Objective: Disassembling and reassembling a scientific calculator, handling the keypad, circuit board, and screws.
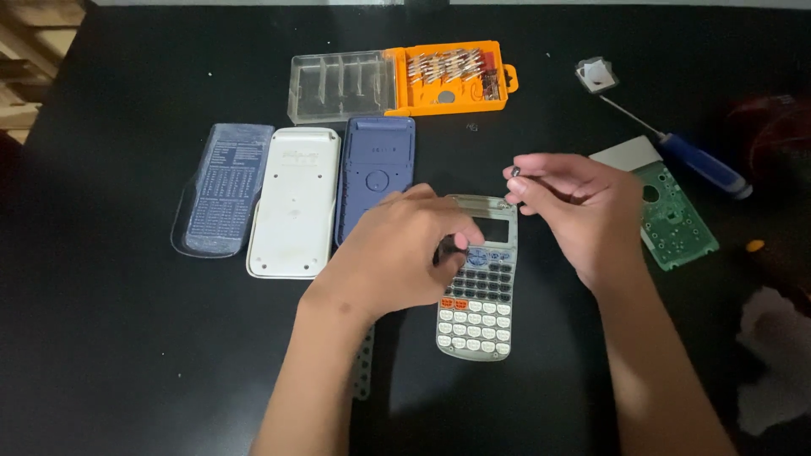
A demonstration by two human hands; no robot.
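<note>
Centrally on the black table (127,355) lay a grey calculator front (478,283), keys facing up, its display window empty and see-through. The left hand (397,257) rested over its upper left part, fingers curled onto a small dark piece; what it was could not be told. The right hand (574,207) hovered just above the upper right corner, fingertips pinched on a tiny dark part (515,171). To the left lay a clear cover (221,190), a white shell (294,203) and a blue shell (374,173), side by side. Behind stood an open orange bit case (448,80). A green circuit board (676,221) and a blue-handled screwdriver (701,165) lay to the right, partly hidden by the right hand.
</note>
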